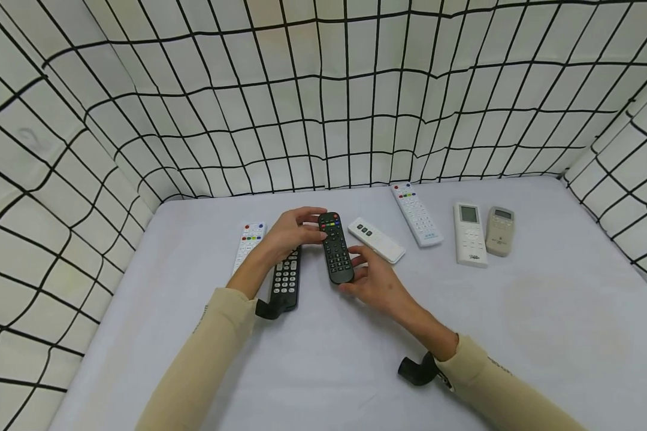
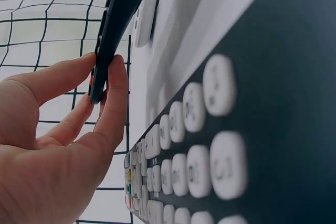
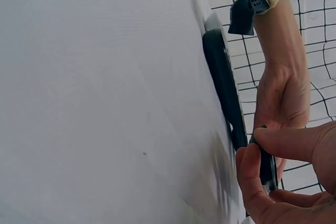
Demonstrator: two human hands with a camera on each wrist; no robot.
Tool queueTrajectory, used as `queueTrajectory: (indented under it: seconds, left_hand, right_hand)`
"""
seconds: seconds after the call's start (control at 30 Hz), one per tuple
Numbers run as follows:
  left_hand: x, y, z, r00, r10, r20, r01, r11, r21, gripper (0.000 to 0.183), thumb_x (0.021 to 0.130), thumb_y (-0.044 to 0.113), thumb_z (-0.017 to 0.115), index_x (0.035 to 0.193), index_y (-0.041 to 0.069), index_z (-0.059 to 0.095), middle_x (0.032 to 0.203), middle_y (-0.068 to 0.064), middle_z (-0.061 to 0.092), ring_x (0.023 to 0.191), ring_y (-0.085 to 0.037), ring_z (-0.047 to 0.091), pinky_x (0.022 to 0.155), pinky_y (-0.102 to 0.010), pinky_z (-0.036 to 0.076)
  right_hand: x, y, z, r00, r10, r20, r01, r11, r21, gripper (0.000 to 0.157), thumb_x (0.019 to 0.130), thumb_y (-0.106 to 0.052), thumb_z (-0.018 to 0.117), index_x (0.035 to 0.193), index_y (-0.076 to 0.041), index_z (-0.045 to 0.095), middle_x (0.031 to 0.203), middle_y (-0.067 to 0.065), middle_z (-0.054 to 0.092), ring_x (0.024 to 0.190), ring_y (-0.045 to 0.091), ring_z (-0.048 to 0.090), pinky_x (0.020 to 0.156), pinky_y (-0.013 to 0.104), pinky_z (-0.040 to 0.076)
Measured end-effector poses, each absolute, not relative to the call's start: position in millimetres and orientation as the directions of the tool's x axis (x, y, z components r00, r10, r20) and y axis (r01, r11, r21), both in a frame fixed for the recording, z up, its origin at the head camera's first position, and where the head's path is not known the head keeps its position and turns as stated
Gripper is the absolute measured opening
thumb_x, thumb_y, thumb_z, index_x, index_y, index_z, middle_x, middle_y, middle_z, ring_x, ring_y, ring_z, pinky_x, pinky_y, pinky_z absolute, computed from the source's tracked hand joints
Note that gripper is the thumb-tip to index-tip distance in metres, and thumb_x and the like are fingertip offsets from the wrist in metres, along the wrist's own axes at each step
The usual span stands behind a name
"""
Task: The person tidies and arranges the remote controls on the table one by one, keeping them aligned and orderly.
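Both hands hold a slim black remote control point(image 1: 336, 248) with coloured buttons near its top. My left hand point(image 1: 288, 233) pinches its upper end; the left wrist view shows the thumb on the button side and fingers behind. At the lower end, my right hand point(image 1: 380, 284) grips the corner between thumb and fingers. Seen edge-on in the left wrist view, the remote is raised off the table. Under my left wrist lies a larger black remote with white buttons point(image 1: 286, 284). Left of that is a white remote point(image 1: 248, 239), partly hidden by the left arm.
Right of the hands lie a small white remote point(image 1: 377, 240), a long white remote point(image 1: 417, 216), a white remote with a screen point(image 1: 470, 239) and a beige remote point(image 1: 500, 232). A black grid net over white cloth point(image 1: 334, 131) borders the white table point(image 1: 323, 371).
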State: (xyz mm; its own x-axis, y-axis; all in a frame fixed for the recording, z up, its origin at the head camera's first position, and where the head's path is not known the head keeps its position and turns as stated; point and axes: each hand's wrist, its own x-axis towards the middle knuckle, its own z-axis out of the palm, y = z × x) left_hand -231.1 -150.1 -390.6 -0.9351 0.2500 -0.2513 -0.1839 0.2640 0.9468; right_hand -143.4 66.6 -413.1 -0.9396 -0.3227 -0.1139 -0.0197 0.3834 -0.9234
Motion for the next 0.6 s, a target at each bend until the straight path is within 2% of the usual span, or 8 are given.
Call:
queueTrajectory:
  seconds: [0.3,0.6]
  left_hand:
    - [-229,-154,-389,-0.934,0.260,-0.245,-0.153,0.328,0.932,0.060,0.091,0.002,0.075,0.148,0.010,0.057,0.140,-0.017,0.064,0.116,-0.028,0.069,0.094,-0.032,0.060]
    - [-224,-156,-385,-0.932,0.276,-0.234,-0.120,0.374,0.920,0.060,0.091,0.008,0.077,0.148,0.010,0.057,0.139,-0.021,0.062,0.108,-0.025,0.072,0.096,-0.039,0.059]
  right_hand:
    - [-135,59,-415,-0.950,-0.287,-0.126,-0.009,0.425,-0.905,0.080,0.084,-0.001,0.084,0.152,-0.006,0.042,0.128,0.018,0.064,0.088,0.015,0.072,0.077,0.028,0.057]
    - [-130,48,-418,-0.955,-0.273,-0.120,-0.016,0.447,-0.894,0.083,0.083,-0.003,0.086,0.153,-0.006,0.040,0.124,0.014,0.065,0.084,0.012,0.070,0.074,0.026,0.056]
